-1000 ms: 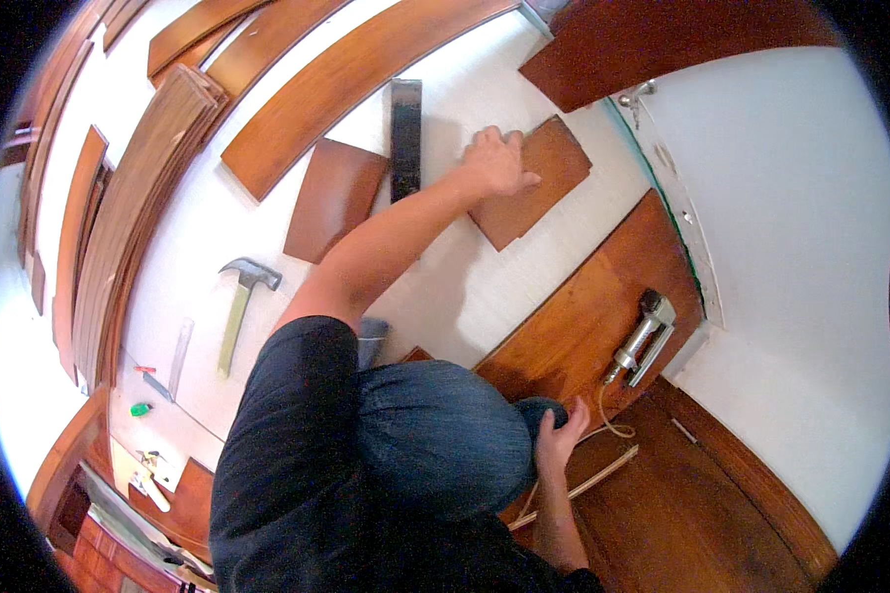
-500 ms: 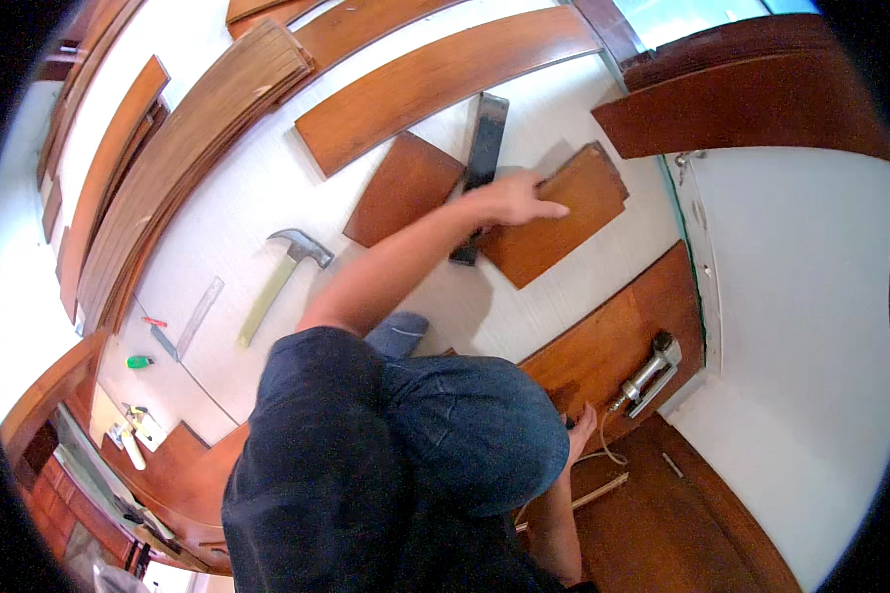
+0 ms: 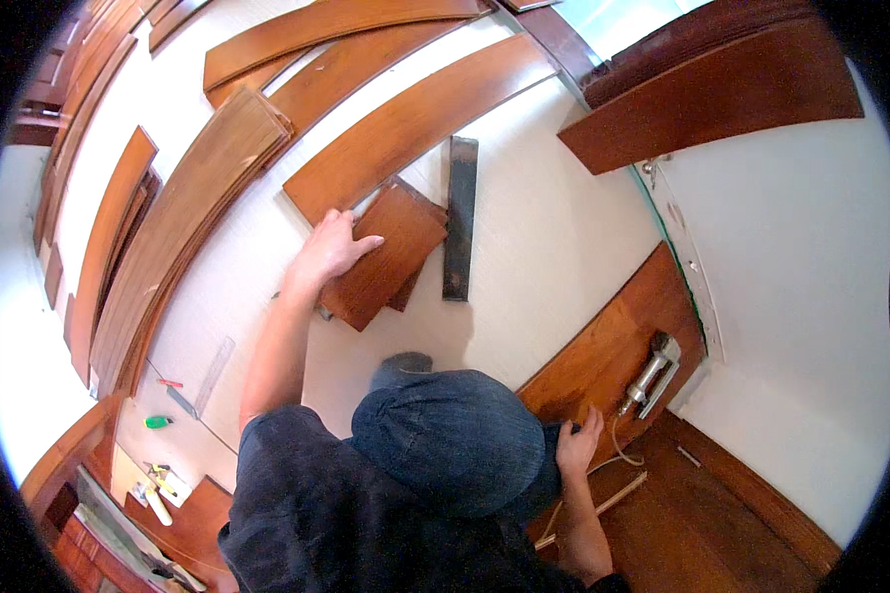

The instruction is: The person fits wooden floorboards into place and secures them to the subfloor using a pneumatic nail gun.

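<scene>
My left hand (image 3: 331, 249) grips the left edge of a short reddish-brown wooden board (image 3: 391, 252), thumb over the top. Under it, the corner of another short board (image 3: 402, 296) shows. Just right of them lies a flat black bar (image 3: 460, 217). Low at the right, my right hand (image 3: 578, 445) is half closed around something small and dark that I cannot make out. It is close to a wide wooden board (image 3: 613, 331) bearing a silvery metal tool (image 3: 648, 378) with a thin cord. My left arm hides most of the hammer.
Long planks (image 3: 425, 119) lie across the far side, with a stack of planks (image 3: 188, 227) at the left. A green-handled tool (image 3: 157, 422) and a ruler (image 3: 216, 376) lie near my left elbow. A white wall panel (image 3: 781, 277) bounds the right side.
My left hand has carried the short board leftward from right of the black bar onto the other short board. The bar now lies straighter. My right hand stays near the wide board.
</scene>
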Action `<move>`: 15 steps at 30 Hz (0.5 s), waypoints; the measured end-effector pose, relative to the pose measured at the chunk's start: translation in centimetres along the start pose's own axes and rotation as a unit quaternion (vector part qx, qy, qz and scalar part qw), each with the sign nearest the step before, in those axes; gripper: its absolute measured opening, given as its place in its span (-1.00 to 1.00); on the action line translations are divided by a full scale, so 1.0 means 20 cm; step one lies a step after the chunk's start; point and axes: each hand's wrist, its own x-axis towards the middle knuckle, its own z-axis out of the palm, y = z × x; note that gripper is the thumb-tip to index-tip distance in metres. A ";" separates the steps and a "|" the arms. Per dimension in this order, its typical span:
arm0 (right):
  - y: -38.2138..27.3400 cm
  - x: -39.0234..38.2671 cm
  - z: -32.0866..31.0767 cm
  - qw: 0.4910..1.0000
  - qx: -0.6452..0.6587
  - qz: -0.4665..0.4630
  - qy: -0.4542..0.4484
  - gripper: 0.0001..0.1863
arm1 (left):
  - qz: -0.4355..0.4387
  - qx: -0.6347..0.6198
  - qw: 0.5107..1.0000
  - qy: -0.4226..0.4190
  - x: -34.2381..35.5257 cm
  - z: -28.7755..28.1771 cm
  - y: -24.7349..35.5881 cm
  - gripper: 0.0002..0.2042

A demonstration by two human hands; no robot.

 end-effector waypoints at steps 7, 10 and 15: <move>-0.02 0.00 0.00 0.999 -0.021 0.028 -0.009 -0.30 | 0.100 0.139 0.960 0.223 0.19 -0.07 0.17 -0.43; 0.00 0.00 0.03 1.000 -0.025 0.014 0.005 -0.33 | 0.135 0.158 0.943 0.261 0.23 -0.02 0.22 -0.45; -0.08 -0.03 -0.02 0.998 0.003 0.053 -0.013 -0.35 | 0.280 0.048 0.922 0.264 0.01 0.18 0.26 -0.64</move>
